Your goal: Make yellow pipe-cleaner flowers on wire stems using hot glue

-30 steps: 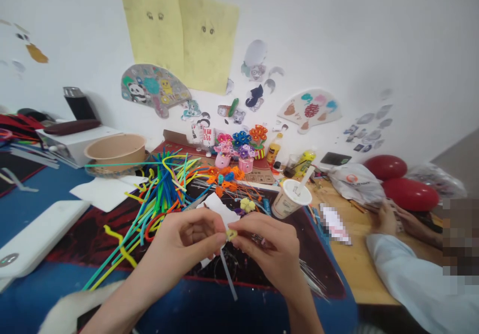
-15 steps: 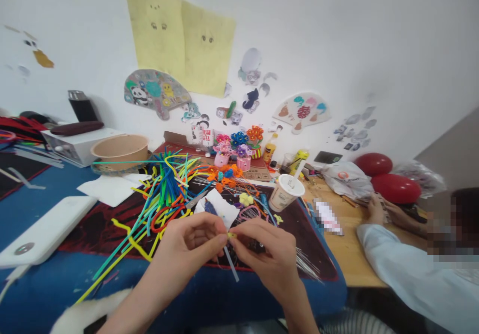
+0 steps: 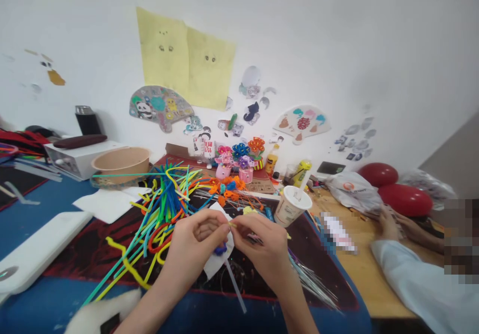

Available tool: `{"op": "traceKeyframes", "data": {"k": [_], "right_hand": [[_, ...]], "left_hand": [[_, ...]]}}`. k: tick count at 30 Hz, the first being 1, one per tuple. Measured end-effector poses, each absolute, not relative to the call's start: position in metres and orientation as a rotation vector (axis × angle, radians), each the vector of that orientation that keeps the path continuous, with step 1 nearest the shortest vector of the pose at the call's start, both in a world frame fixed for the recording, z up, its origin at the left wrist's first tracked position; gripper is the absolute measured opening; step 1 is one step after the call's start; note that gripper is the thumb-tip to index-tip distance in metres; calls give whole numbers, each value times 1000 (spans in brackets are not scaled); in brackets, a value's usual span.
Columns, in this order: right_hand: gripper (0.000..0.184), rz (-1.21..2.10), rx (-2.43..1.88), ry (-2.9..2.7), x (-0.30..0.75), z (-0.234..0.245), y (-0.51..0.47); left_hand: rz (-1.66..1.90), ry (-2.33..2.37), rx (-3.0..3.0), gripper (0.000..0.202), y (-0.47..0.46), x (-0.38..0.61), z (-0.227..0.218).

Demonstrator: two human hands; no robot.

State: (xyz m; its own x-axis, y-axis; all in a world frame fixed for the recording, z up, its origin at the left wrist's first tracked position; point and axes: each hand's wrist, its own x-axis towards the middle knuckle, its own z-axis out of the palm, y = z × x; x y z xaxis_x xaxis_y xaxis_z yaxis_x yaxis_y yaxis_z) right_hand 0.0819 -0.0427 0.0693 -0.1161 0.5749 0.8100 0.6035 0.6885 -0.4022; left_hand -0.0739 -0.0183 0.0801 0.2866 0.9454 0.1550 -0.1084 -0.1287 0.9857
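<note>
My left hand [image 3: 196,241] and my right hand [image 3: 262,246] meet above the dark mat, fingertips pinched together on a small yellow piece [image 3: 232,224]. A thin pale stick [image 3: 235,285] hangs down from that piece between my wrists. Behind my left fingers lies a white paper scrap [image 3: 219,261] with a small blue bit on it. A heap of coloured pipe cleaners [image 3: 164,199] lies just left of my hands.
A paper cup with a straw [image 3: 291,205] stands right of my hands. Small pipe-cleaner flower pots [image 3: 239,157] and a tan bowl [image 3: 121,162] sit further back. Another person's hands and pale sleeve [image 3: 411,274] work at the right, near red balloons [image 3: 406,199].
The view shifted slightly; my hands rose a little and stayed pinched on the yellow piece, with small changes in finger position.
</note>
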Motion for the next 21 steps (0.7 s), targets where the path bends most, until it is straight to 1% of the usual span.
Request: {"op": "traceKeyframes", "data": {"k": [4, 6, 7, 9, 12, 14, 17, 21], "right_hand": [[12, -33, -932, -1801, 92, 66, -13], [10, 58, -930, -1786, 97, 64, 1], [10, 151, -934, -1763, 100, 63, 7], [12, 439, -953, -1691, 104, 61, 17], [22, 935, -968, -1526, 107, 59, 28], [28, 1170, -942, -1427, 108, 57, 33], [32, 1377, -888, -1314, 110, 52, 41], [32, 1506, -879, -1195, 114, 44, 49]], "left_hand": [[1096, 829, 1452, 17, 8, -73, 84], [1065, 816, 1596, 14, 22, -75, 86], [1069, 815, 1728, 11, 28, -77, 86], [1132, 802, 2069, 5, 39, -80, 85], [1279, 670, 2517, 10, 50, -85, 82], [1349, 533, 2745, 15, 55, -88, 79], [1389, 392, 3031, 25, 61, -90, 76], [1411, 310, 3208, 31, 70, -88, 64]]}}
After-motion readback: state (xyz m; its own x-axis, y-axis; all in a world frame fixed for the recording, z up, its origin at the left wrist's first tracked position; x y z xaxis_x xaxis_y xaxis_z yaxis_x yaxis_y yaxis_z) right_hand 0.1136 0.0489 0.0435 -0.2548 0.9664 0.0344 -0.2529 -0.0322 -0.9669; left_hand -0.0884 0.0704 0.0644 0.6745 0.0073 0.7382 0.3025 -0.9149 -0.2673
